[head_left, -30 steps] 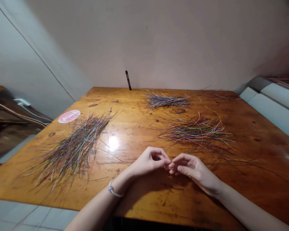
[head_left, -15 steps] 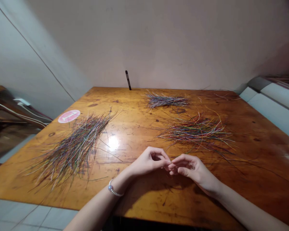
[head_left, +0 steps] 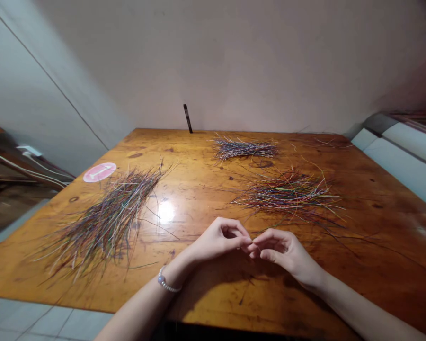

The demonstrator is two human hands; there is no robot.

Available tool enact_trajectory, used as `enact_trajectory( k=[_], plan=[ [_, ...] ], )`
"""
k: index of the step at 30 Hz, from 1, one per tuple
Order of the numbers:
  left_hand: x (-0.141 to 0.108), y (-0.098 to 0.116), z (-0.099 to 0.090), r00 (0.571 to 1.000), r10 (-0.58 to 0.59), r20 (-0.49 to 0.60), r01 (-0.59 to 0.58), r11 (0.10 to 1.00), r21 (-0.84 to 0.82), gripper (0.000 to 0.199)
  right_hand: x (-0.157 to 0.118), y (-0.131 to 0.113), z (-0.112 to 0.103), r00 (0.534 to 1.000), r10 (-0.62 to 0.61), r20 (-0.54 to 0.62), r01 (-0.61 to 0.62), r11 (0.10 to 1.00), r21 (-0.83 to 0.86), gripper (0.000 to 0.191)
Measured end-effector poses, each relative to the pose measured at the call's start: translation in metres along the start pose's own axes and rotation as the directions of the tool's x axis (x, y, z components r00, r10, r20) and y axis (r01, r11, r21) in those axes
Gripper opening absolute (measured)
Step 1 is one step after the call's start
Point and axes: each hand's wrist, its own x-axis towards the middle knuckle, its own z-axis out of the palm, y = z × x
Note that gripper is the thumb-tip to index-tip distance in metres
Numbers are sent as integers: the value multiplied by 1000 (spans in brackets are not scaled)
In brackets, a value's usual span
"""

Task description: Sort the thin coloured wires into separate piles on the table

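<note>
My left hand [head_left: 225,239], with a beaded bracelet [head_left: 166,282] on its wrist, pinches thumb against fingertips above the near part of the table. Its tips meet those of my right hand [head_left: 286,253], whose fingers are curled in. Between the fingertips a short bit of thin wire [head_left: 259,247] barely shows; most of it is hidden. Just beyond my hands lies a loose pile of multicoloured thin wires [head_left: 287,194]. To the left spreads a larger, longer pile of wires [head_left: 110,218].
A smaller, neater bundle of wires [head_left: 246,148] lies at the back of the wooden table [head_left: 195,184]. A black pen [head_left: 188,118] stands near the wall. At the left edge is a pink round sticker [head_left: 100,172]. Stray wires [head_left: 323,142] lie at the back right.
My hands stay almost in place, fingertips still together. The right thumb and fingers have shifted slightly. The view has moved a little; the wire piles look the same.
</note>
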Motion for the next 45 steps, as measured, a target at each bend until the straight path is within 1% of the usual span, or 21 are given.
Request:
enact_trajectory(
  k=[5,12,15,17,19,24,28,33,39,45],
  plan=[
    [0,-1,1,1000,2,-26,-1,1000,17,19,0,-1,2,997,-58,-49,55,997,-53,15],
    [0,-1,3,998,31,-48,-27,997,78,23,-2,-2,2,993,-73,-89,59,986,-154,12],
    [0,-2,3,999,32,-39,-29,995,94,23,-2,-2,0,990,-74,-118,53,984,-172,13],
    [1,-3,1,999,33,-25,-31,995,95,24,-1,-1,-2,986,-63,-152,38,987,-158,14],
    [1,-4,0,999,36,-11,-35,995,93,24,-1,0,-4,984,-37,-173,19,994,-106,13],
    [2,-3,-2,999,42,-9,-41,994,105,23,0,0,-3,984,62,-165,-49,995,85,15],
    [1,-2,-1,998,53,-28,-49,991,125,23,0,-2,0,982,89,-168,-64,987,150,16],
    [0,-1,-1,996,73,-48,-63,981,183,23,0,1,-1,986,63,-153,-46,993,112,13],
    [0,3,-2,982,180,-52,-156,939,308,20,1,2,-2,992,28,-120,-19,997,72,8],
    [0,4,-1,973,229,-38,-206,926,315,20,0,6,-4,993,22,-120,-16,998,54,9]
  ],
)
